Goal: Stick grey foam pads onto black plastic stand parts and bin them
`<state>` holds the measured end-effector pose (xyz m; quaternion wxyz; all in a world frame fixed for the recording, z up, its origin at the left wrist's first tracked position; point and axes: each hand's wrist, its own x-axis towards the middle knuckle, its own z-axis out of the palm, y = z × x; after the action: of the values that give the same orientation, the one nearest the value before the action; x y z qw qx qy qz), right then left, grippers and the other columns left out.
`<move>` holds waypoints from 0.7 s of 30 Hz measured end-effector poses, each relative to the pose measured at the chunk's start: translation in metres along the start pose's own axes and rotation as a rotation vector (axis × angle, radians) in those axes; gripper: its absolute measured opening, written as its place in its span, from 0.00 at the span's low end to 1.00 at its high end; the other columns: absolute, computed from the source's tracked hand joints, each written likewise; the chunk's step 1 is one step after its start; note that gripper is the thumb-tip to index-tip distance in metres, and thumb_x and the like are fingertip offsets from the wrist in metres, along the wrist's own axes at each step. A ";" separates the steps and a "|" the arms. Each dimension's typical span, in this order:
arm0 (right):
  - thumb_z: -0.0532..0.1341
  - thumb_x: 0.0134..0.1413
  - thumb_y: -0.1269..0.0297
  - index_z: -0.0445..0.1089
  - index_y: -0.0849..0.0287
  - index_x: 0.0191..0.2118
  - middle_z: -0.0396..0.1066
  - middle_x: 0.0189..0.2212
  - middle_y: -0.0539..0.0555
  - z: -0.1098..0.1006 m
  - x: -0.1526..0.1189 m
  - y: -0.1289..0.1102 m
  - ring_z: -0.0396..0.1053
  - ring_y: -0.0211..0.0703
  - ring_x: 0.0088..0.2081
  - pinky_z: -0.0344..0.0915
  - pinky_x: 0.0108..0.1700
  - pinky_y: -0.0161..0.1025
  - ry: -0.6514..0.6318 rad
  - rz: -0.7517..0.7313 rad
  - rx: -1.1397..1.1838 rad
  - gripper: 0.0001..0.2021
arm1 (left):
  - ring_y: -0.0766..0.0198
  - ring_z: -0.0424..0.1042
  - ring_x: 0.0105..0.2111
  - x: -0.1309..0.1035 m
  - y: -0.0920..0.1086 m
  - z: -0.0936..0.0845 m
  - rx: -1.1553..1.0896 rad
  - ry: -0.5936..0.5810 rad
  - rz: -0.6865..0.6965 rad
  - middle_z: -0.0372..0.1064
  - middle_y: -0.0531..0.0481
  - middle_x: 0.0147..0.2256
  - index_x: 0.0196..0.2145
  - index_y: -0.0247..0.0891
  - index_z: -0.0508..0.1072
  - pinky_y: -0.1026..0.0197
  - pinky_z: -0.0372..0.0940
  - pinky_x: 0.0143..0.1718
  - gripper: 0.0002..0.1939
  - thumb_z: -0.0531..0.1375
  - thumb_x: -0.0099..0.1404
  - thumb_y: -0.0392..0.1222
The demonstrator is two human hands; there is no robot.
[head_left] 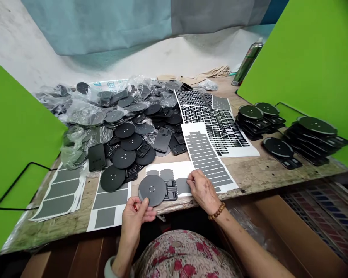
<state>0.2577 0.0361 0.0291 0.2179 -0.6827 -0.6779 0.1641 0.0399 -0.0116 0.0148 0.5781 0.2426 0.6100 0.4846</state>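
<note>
My left hand [137, 212] pinches the near edge of a black round plate [152, 189] between thumb and fingers. A rectangular slotted base [171, 190] sticks out at the plate's right side. Beneath it lies a white sheet with grey rounded stickers [166, 173]. My right hand [203, 190], with a beaded bracelet at the wrist, has its thumb and forefinger closed at the edge of a grey sticker [182, 186] on that sheet. Whether the sticker is lifted from its backing is hard to see. A strip sheet of grey labels [207, 164] lies just behind the right hand.
Loose black plates [124, 158] and plastic bags [84, 112] are heaped at the back left. Stacked plate assemblies [310, 139] stand at the right. A printed label sheet [217, 127], grey sticker sheets [60, 189] and a spray can [248, 61] lie around. Green panels [307, 58] flank the table.
</note>
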 end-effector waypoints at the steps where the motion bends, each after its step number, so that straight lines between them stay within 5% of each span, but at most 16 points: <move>1: 0.53 0.54 0.72 0.60 0.59 0.30 0.61 0.31 0.54 0.000 0.000 0.001 0.62 0.43 0.32 0.56 0.33 0.36 0.010 -0.012 0.009 0.04 | 0.61 0.72 0.17 -0.001 0.001 -0.004 0.095 -0.010 -0.013 0.69 0.55 0.17 0.30 0.39 0.59 0.63 0.68 0.17 0.27 0.68 0.43 0.55; 4: 0.52 0.54 0.72 0.61 0.58 0.30 0.61 0.32 0.54 0.001 0.000 0.001 0.62 0.42 0.32 0.56 0.32 0.36 0.023 -0.023 0.014 0.04 | 0.64 0.66 0.12 -0.006 0.004 -0.018 0.405 0.012 0.025 0.64 0.58 0.14 0.28 0.40 0.60 0.65 0.61 0.12 0.23 0.64 0.47 0.59; 8: 0.52 0.53 0.72 0.59 0.58 0.28 0.61 0.30 0.53 0.002 0.002 0.002 0.62 0.42 0.31 0.56 0.33 0.37 -0.012 0.003 0.006 0.05 | 0.66 0.67 0.18 -0.019 0.011 -0.018 0.745 0.011 0.401 0.65 0.55 0.19 0.27 0.40 0.66 0.65 0.64 0.19 0.14 0.58 0.59 0.53; 12: 0.53 0.51 0.72 0.60 0.58 0.31 0.61 0.32 0.54 0.003 0.004 0.004 0.62 0.43 0.33 0.57 0.35 0.37 0.014 -0.027 0.011 0.03 | 0.56 0.72 0.38 -0.031 0.013 0.012 1.020 -0.191 0.843 0.73 0.44 0.37 0.42 0.40 0.70 0.52 0.68 0.40 0.10 0.54 0.64 0.44; 15: 0.53 0.52 0.72 0.61 0.58 0.31 0.61 0.32 0.54 0.003 0.005 0.005 0.62 0.43 0.33 0.58 0.35 0.37 0.008 -0.043 0.003 0.03 | 0.50 0.64 0.53 -0.032 0.005 0.038 1.192 -0.374 1.087 0.68 0.40 0.49 0.53 0.38 0.64 0.43 0.59 0.53 0.19 0.55 0.64 0.41; 21: 0.52 0.51 0.74 0.59 0.58 0.27 0.61 0.29 0.53 -0.002 0.011 0.005 0.62 0.41 0.33 0.58 0.37 0.37 -0.058 -0.022 0.039 0.06 | 0.46 0.55 0.60 -0.021 -0.017 0.064 1.370 -0.388 1.264 0.59 0.34 0.57 0.61 0.30 0.51 0.41 0.52 0.58 0.30 0.53 0.66 0.45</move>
<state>0.2638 0.0473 0.0291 0.2134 -0.6658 -0.6880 0.1947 0.1092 -0.0162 0.0186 0.0323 0.8899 0.4107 0.1961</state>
